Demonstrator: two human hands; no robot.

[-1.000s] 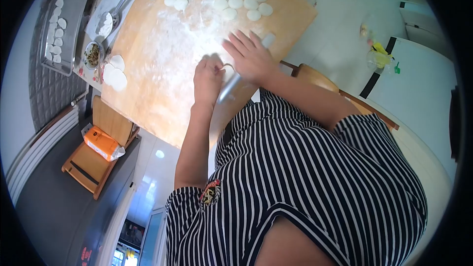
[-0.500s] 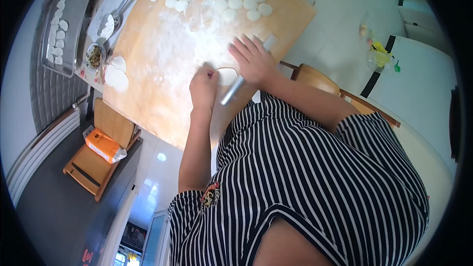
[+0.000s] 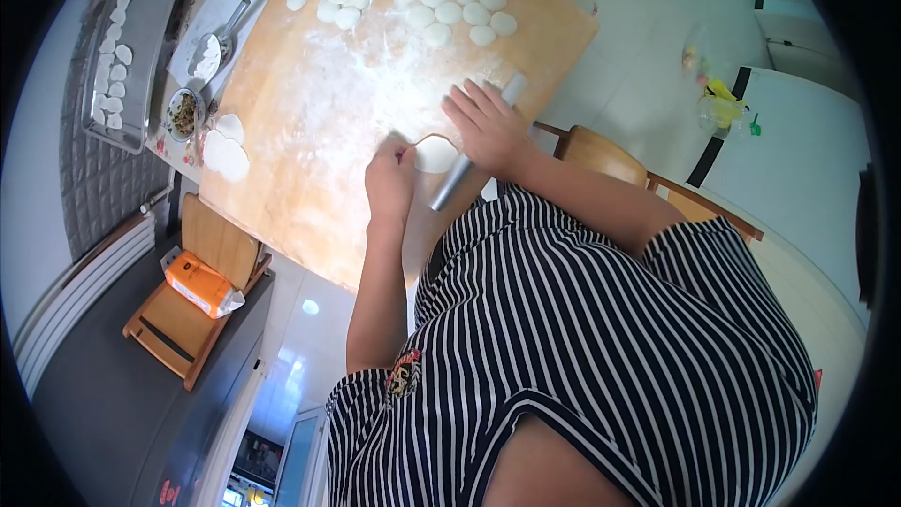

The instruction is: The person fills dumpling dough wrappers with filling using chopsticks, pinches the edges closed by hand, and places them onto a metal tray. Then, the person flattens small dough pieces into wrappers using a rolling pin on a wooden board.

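Two bare hands meet over the near part of a floured wooden board (image 3: 282, 188), where a single dough round (image 3: 435, 158) lies between them, close to the wearer's striped shirt (image 3: 601, 338). The left hand (image 3: 389, 186) has its fingers curled closed on the left edge of the round; the exact placing of the fingertips is partly hidden. The right hand (image 3: 487, 131) lies across a rolling pin (image 3: 450, 188), its fingers extended and fairly straight over the barrel rather than wrapped around it. The pin stands obliquely at the right edge of the round, its lower end projecting toward the shirt. The step in hand is judged to be thinning the round by rolling from its margin while the other hand steadies it. A further pass would call for level palm pressure on the pin and a small turn of the round by the curled fingers, so that the thickness stays even. Toward the far side lie grouped dough pieces (image 3: 449, 13); at the left, flat overlapping wrappers (image 3: 227, 158) rest near a bowl of filling (image 3: 183, 115).
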